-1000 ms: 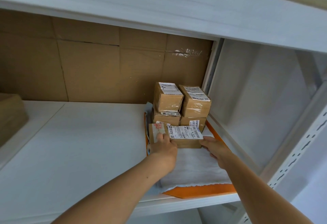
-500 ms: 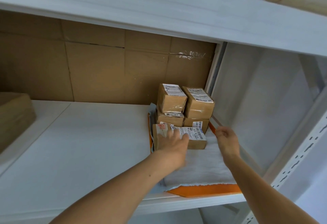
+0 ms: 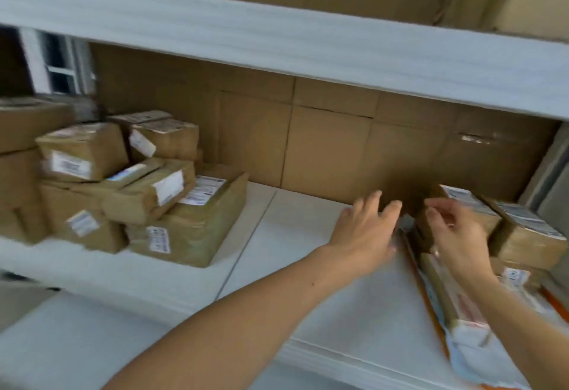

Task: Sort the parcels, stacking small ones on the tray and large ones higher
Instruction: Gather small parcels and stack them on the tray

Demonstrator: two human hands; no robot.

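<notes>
Small brown parcels [image 3: 520, 235] with white labels are stacked on an orange tray [image 3: 423, 291] at the right end of the white shelf. A flat parcel [image 3: 452, 297] lies at the tray's front. My left hand [image 3: 366, 232] hovers over the bare shelf just left of the tray, fingers spread, holding nothing. My right hand [image 3: 455, 232] is raised in front of the stack, fingers loosely curled and apart, empty. A heap of brown parcels [image 3: 138, 186] sits at the left of the same shelf.
A cardboard sheet [image 3: 323, 143] lines the back of the shelf. The upper shelf board [image 3: 277, 39] runs overhead. Bare white shelf surface [image 3: 292, 251] lies between the left heap and the tray. The image is motion-blurred.
Both hands have let go of the flat parcel and lifted off it. The view has swung left, bringing the heap of parcels on the left into sight.
</notes>
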